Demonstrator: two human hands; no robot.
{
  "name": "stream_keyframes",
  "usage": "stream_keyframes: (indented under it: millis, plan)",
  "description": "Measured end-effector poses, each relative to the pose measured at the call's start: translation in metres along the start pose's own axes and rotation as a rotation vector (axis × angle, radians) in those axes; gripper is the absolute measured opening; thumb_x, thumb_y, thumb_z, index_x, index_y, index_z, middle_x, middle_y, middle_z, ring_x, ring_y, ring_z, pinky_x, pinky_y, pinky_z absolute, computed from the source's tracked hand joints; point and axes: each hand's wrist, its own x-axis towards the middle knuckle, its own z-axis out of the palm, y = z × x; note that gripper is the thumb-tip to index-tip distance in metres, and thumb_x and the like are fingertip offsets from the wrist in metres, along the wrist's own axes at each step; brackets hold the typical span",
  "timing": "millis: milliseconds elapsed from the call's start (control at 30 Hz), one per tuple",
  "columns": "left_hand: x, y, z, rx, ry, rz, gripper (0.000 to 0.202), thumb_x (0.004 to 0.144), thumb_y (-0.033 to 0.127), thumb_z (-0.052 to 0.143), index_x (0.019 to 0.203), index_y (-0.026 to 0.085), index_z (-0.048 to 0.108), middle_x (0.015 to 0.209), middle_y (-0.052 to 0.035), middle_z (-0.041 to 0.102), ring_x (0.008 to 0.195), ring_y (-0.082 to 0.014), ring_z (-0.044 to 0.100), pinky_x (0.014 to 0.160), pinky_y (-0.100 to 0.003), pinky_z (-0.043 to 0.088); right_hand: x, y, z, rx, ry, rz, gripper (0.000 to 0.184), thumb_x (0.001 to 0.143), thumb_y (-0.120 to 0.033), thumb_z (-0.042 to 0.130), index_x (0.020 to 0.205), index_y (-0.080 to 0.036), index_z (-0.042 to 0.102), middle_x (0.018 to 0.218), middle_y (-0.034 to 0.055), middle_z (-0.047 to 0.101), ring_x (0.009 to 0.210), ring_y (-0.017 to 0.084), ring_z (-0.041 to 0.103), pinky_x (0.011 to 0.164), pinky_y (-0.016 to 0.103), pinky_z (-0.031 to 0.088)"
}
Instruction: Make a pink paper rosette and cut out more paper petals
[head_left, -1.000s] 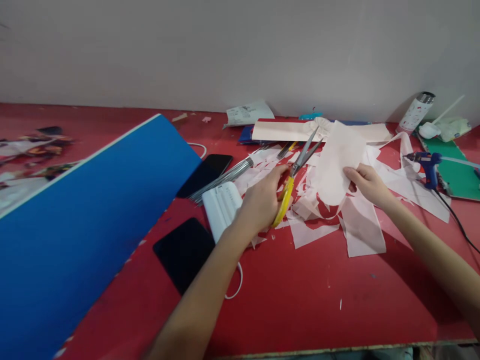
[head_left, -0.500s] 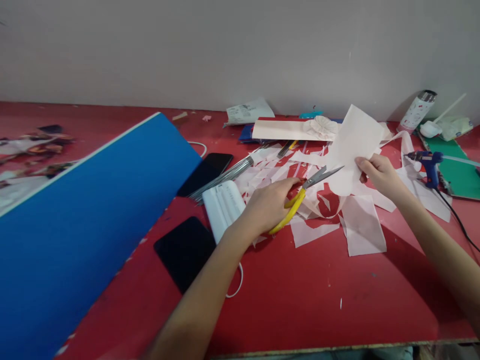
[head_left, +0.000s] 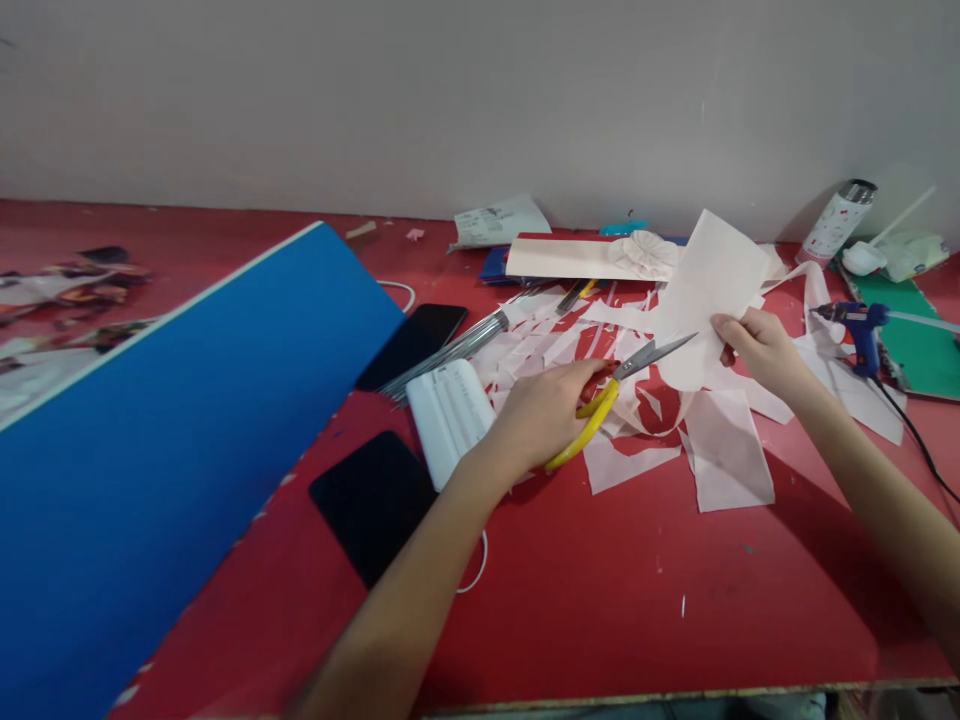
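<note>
Yellow-handled scissors [head_left: 596, 425] are gripped in my left hand [head_left: 547, 412], the fingers wrapped round the handles. Their blades point right and lie against the lower left part of a pale sheet of paper [head_left: 709, 275]. My right hand [head_left: 757, 345] pinches that sheet by its right edge and holds it up, tilted, over the table. Below both hands lie many pale paper scraps [head_left: 540, 350]. A cut rectangular piece of paper [head_left: 729, 450] rests nearer to me, under the sheet.
A large blue board [head_left: 195, 450] fills the left side. Near my left arm are a black tablet-like slab [head_left: 375, 495], a white device [head_left: 450, 415], a phone [head_left: 420, 335] and thin metal wires [head_left: 457, 350]. At right are a blue glue gun [head_left: 861, 330], a flask [head_left: 838, 225] and a green board [head_left: 919, 335].
The scissors and my left hand have shifted slightly to the right, and the blades look closer together. My right hand and the sheet are nearly still.
</note>
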Motion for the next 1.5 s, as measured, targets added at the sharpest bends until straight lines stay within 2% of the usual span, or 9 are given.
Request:
stream_keyframes:
  millis: [333,633,1267,1500]
  plan:
    - [0.0003,-0.0011,0.0023,-0.016,0.009,-0.013,0.039,0.084,0.032,0.048,0.12,0.023,0.059,0.117,-0.0104,0.066,0.099,-0.0307,0.063,0.077,-0.038,0.048,-0.0002,0.0009,0.0001,0.041,-0.003,0.003,0.032,0.089,-0.035,0.045,0.061,-0.02,0.044,0.05,-0.0027,0.049,0.048,0.01,0.046,0.05,0.026,0.035]
    - [-0.0007,0.0042,-0.0043,0.041,-0.059,-0.038,0.043,0.086,0.033,0.044,0.124,0.019,0.057,0.121,-0.0101,0.065,0.103,-0.0302,0.062,0.081,-0.038,0.048,0.0013,0.0045,0.0003,0.052,0.002,-0.01,0.032,0.09,-0.03,0.046,0.059,-0.019,0.045,0.049,-0.0035,0.049,0.046,0.008,0.045,0.049,0.023,0.035]
    - [-0.0016,0.0024,-0.0018,0.023,0.0,-0.022,0.04,0.086,0.036,0.044,0.118,0.02,0.061,0.115,-0.0094,0.068,0.101,-0.0279,0.064,0.084,-0.038,0.048,0.0023,0.0065,-0.0011,0.085,0.026,-0.008,0.029,0.089,-0.028,0.046,0.061,-0.019,0.045,0.049,-0.0039,0.048,0.045,0.008,0.045,0.047,0.023,0.035]
    - [-0.0013,0.0011,-0.0014,0.042,0.021,-0.016,0.037,0.086,0.038,0.045,0.113,0.02,0.063,0.109,-0.0089,0.07,0.096,-0.0279,0.065,0.08,-0.037,0.048,0.0027,0.008,-0.0007,0.096,0.025,0.006,0.03,0.09,-0.027,0.046,0.061,-0.019,0.045,0.048,-0.0041,0.047,0.045,0.008,0.045,0.047,0.023,0.035]
